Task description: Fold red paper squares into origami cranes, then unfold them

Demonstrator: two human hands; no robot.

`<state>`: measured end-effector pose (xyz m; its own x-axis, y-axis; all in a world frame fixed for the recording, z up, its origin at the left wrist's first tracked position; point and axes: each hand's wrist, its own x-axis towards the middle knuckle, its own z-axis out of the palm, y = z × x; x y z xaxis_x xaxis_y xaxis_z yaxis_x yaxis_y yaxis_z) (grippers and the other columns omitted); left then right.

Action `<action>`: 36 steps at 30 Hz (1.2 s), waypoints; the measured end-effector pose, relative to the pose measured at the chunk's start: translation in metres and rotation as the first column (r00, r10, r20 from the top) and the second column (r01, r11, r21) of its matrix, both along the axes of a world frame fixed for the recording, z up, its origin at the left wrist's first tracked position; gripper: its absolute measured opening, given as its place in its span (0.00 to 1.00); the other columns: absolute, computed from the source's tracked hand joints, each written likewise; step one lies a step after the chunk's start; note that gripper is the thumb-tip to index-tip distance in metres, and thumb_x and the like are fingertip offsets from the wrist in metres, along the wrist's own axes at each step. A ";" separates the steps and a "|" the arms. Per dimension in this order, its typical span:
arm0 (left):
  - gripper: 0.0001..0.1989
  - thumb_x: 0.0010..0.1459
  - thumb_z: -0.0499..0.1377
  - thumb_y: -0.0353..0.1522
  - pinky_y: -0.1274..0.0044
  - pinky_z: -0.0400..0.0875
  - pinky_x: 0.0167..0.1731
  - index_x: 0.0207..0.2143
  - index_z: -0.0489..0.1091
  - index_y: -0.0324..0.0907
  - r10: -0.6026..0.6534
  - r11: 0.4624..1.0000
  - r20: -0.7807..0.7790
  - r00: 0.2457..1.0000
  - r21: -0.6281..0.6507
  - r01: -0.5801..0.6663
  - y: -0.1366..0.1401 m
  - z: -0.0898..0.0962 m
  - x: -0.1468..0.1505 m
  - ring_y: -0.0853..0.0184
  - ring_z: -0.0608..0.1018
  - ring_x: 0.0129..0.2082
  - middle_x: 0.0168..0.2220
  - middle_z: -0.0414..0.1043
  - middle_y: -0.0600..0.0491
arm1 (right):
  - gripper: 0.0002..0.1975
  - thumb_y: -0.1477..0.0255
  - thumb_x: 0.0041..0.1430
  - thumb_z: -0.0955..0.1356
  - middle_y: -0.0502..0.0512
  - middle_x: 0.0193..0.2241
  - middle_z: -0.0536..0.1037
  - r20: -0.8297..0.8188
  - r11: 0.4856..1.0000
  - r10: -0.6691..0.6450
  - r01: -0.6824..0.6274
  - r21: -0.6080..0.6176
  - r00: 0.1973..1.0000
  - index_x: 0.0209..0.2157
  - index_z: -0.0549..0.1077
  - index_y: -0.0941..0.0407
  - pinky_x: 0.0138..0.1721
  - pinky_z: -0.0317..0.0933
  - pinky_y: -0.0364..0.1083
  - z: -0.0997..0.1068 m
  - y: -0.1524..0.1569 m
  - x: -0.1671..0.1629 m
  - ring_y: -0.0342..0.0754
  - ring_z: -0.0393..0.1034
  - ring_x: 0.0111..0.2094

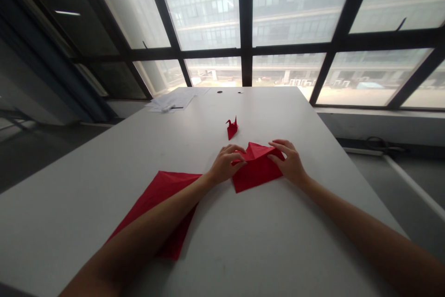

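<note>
A sheet of red paper (257,173), partly folded, lies on the white table between my hands. Its far part is raised in a peaked fold. My left hand (226,162) pinches the left edge of this paper between thumb and fingers. On the opposite side, my right hand (288,160) grips the upper right edge, thumb in front and fingers behind. A finished red origami crane (232,128) stands just beyond the paper. Under my left forearm rests another, larger sheet of red paper (158,199), creased and partly covered by the arm.
White papers (174,100) with a dark, thin object on them lie at the far left of the white table (278,107). Two small dark spots mark the table's far end. Large windows with black frames (246,19) rise behind it. A dark cable (380,144) lies beyond the right edge.
</note>
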<state>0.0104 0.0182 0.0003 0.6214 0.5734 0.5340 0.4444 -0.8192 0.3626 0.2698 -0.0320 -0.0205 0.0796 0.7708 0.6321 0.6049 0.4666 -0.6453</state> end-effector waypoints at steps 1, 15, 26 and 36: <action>0.05 0.60 0.63 0.33 0.66 0.66 0.51 0.30 0.75 0.45 0.018 1.000 0.027 0.999 -0.004 -0.018 0.001 -0.001 0.000 0.61 0.75 0.47 0.45 0.75 0.51 | 0.21 0.66 0.58 0.71 0.59 0.51 0.72 -0.046 1.000 -0.017 0.016 -0.012 0.999 0.54 0.73 0.50 0.52 0.65 0.58 -0.001 0.001 0.000 0.56 0.67 0.51; 0.04 0.57 0.66 0.29 0.66 0.70 0.46 0.29 0.75 0.44 0.103 0.994 0.242 0.965 0.007 -0.107 0.008 -0.007 0.001 0.62 0.76 0.42 0.41 0.75 0.51 | 0.37 0.57 0.54 0.73 0.57 0.36 0.79 -0.470 0.971 0.009 -0.120 -0.207 0.882 0.61 0.62 0.55 0.35 0.71 0.53 -0.002 0.004 0.002 0.53 0.75 0.35; 0.02 0.61 0.61 0.30 0.69 0.68 0.45 0.35 0.74 0.44 0.052 0.997 0.046 0.998 -0.068 -0.048 0.010 -0.010 0.001 0.62 0.77 0.39 0.36 0.77 0.53 | 0.05 0.72 0.61 0.68 0.54 0.40 0.79 0.276 0.994 -0.095 0.078 0.073 0.956 0.34 0.78 0.51 0.54 0.54 0.58 0.002 -0.003 -0.002 0.55 0.69 0.46; 0.04 0.65 0.58 0.32 0.65 0.62 0.54 0.42 0.71 0.45 0.211 0.942 0.094 0.973 0.245 -0.228 -0.007 0.008 0.003 0.59 0.71 0.54 0.51 0.73 0.50 | 0.08 0.71 0.60 0.67 0.54 0.27 0.77 0.037 0.994 -0.102 0.103 -0.030 0.994 0.27 0.75 0.55 0.35 0.61 0.48 0.003 0.002 0.001 0.50 0.69 0.31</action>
